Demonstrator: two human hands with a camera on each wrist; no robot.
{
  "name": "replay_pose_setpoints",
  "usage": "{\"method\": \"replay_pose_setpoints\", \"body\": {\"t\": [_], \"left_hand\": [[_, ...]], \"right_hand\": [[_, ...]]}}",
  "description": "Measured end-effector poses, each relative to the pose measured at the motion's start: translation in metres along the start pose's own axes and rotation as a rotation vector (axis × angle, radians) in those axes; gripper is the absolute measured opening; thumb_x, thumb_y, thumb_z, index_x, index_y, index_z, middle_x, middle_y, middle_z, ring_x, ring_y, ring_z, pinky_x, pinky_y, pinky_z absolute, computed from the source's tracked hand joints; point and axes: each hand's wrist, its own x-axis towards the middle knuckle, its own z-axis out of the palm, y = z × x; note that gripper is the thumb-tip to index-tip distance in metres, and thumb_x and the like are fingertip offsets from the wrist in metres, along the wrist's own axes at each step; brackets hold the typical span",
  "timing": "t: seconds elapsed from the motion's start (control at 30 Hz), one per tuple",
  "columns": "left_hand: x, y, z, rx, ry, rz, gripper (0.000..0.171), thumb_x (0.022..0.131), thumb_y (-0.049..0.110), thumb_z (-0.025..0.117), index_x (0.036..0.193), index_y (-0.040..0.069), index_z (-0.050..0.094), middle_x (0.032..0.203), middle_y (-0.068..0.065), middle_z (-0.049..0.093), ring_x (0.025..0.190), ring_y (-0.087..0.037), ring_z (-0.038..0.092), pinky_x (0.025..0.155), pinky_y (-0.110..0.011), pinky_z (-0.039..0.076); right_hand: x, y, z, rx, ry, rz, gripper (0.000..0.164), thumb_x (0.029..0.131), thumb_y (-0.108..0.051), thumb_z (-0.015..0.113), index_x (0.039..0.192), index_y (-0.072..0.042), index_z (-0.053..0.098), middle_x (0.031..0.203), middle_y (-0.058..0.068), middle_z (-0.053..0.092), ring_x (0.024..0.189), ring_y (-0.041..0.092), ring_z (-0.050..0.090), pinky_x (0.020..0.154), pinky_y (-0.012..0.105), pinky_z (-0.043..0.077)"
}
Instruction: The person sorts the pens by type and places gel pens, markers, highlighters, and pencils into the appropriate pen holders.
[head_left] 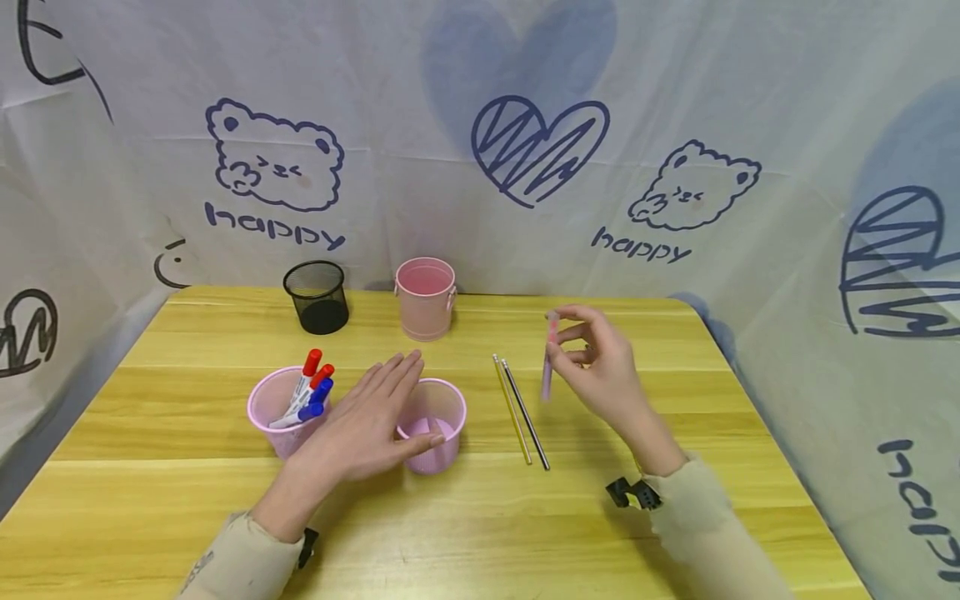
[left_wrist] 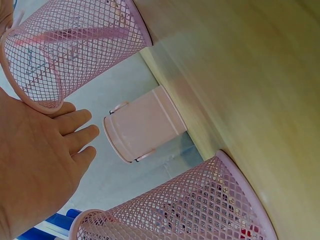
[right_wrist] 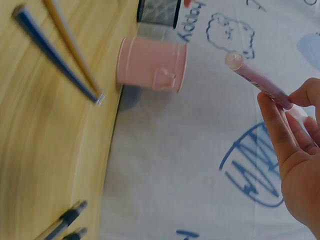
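My right hand (head_left: 600, 367) pinches a slim pink-purple pen (right_wrist: 262, 85) between thumb and fingers, above the table right of two pencils. In the head view the pen (head_left: 547, 379) points nearly straight down. My left hand (head_left: 367, 425) has its fingers straight and lies at the rim of a pink mesh cup (head_left: 438, 460), thumb reaching across its opening. Through the mesh in the left wrist view, a pink pen (left_wrist: 85, 34) shows inside that cup. Left of this hand stands another pink mesh cup (head_left: 262, 410) holding red-capped markers (head_left: 312, 361) and blue-capped markers (head_left: 321, 392).
A yellow pencil (head_left: 512, 408) and a dark pencil (head_left: 525, 412) lie side by side on the wooden table (head_left: 450, 533). Behind stand a black mesh cup (head_left: 318, 304) and a pink bucket (head_left: 425, 312). Dark-tipped pens (right_wrist: 72, 215) lie near the right forearm. A printed cloth hangs behind.
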Motion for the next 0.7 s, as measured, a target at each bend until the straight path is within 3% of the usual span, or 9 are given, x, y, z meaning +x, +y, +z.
{"method": "replay_pose_setpoints", "body": {"t": [0.33, 0.7], "left_hand": [[0.000, 0.001, 0.000, 0.002, -0.001, -0.001, 0.106, 0.094, 0.075, 0.054, 0.166, 0.004, 0.021, 0.174, -0.011, 0.016, 0.159, -0.034, 0.018, 0.129, -0.052, 0.016], [0.000, 0.001, 0.000, -0.002, -0.005, -0.001, 0.106, 0.094, 0.076, 0.053, 0.166, 0.005, 0.021, 0.174, -0.011, 0.016, 0.159, -0.033, 0.017, 0.129, -0.052, 0.016]], "right_hand": [[0.003, -0.022, 0.023, 0.073, -0.010, -0.111, 0.049, 0.086, 0.019, 0.072, 0.131, 0.007, 0.056, 0.124, 0.022, 0.065, 0.094, 0.023, 0.071, 0.072, 0.028, 0.064], [0.001, -0.040, 0.052, 0.162, -0.016, -0.156, 0.050, 0.084, 0.021, 0.071, 0.129, 0.007, 0.054, 0.122, 0.025, 0.063, 0.094, 0.028, 0.071, 0.073, 0.033, 0.065]]}}
